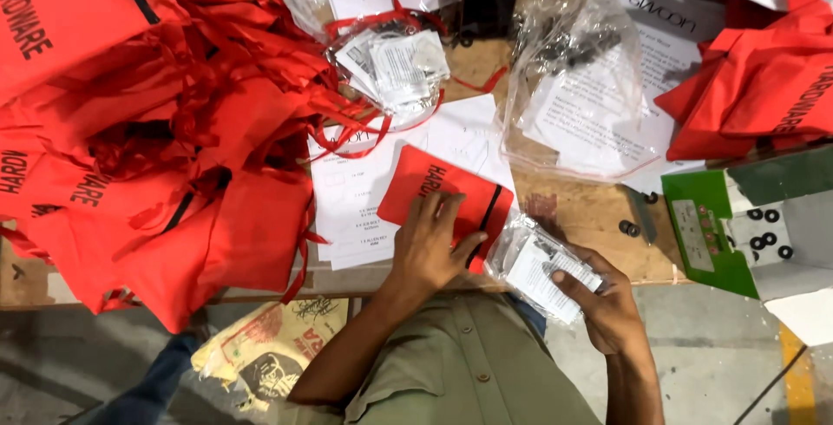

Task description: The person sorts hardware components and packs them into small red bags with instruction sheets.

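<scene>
the left hand (pixel 431 247) lies spread and flat on a red pouch (pixel 447 199), pinning it to the table (pixel 581 217); the right hand (pixel 607 304) pinches a clear packet (pixel 538 269), probably with papers inside.

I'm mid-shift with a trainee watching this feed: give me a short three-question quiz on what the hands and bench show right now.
1. True or false: the left hand lies flat on a red pouch on the bench.
2. What does the right hand hold? A) a black washer B) a clear plastic packet with white paper inside C) a red drawstring
3. Fill in: the big heap of red bags lies on the ____ side of the head view.

Key
1. True.
2. B: the clear packet sits between thumb and fingers.
3. Left; a smaller red pile lies at the right, above the green tray.
</scene>
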